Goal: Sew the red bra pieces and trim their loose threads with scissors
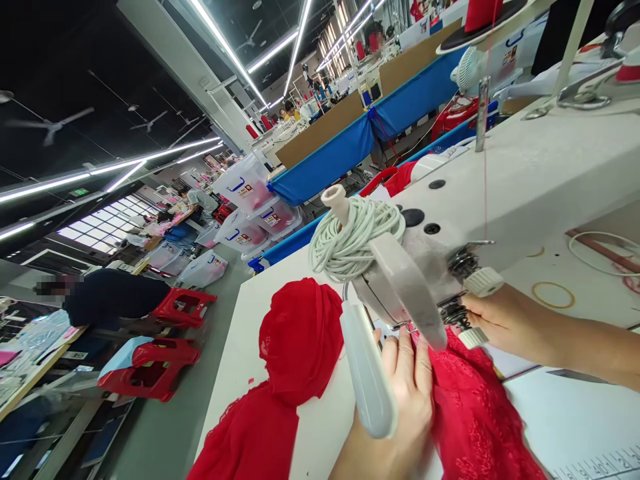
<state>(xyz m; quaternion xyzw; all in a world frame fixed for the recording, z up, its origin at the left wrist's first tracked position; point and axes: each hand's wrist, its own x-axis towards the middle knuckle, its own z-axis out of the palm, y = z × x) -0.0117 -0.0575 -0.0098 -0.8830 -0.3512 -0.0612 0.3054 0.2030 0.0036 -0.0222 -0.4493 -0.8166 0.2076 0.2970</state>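
My left hand (413,400) lies on red lace fabric (483,420) at the sewing machine (540,160), its fingers stretched forward beneath the machine head. A grey lamp or handle-shaped part (367,373) hides some of this hand. On the other side of the head is my right hand (495,320), near the upper edge of the same fabric. Tension knobs (483,282) cover its fingertips, so its grip is hidden. The needle area is mostly out of sight behind the head. More red fabric (300,347) lies bunched on the table to the left.
A coil of pale green cord (355,237) hangs on the machine head. A printed ruler scale (600,467) marks the table at lower right. Red stools (155,367) and clear plastic bins (243,183) stand beyond the table's left edge. Other people sit farther off.
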